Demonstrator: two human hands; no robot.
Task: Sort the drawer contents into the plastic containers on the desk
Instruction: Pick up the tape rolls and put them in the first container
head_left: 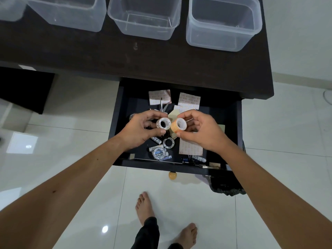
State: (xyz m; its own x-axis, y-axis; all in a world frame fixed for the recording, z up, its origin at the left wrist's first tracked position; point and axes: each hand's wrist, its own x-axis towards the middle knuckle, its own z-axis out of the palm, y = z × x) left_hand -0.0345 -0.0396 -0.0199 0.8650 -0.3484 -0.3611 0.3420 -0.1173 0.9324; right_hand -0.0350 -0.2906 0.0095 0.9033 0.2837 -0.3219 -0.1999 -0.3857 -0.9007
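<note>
The dark drawer (pixel 115 126) is pulled open under the desk. Above it, my left hand (pixel 142 129) pinches a clear tape roll (pixel 163 123) with a white core. My right hand (pixel 203 131) pinches an orange tape roll (pixel 177 125) right beside it; the two rolls almost touch. Below the hands lie another tape ring (pixel 168 142), a round white tape dispenser (pixel 158 154), several batteries (pixel 156 140), scissors (pixel 162 106) and patterned paper sheets (pixel 189 99). Several clear plastic containers stand on the desk, among them a middle container (pixel 145 17) and a right container (pixel 223 24).
The dark desk top (pixel 125 56) spans the upper view above the drawer. A round wooden knob (pixel 172 175) sticks out of the drawer front. My bare feet (pixel 144 207) stand on glossy white floor tiles. A dark panel (pixel 25 88) stands at the left.
</note>
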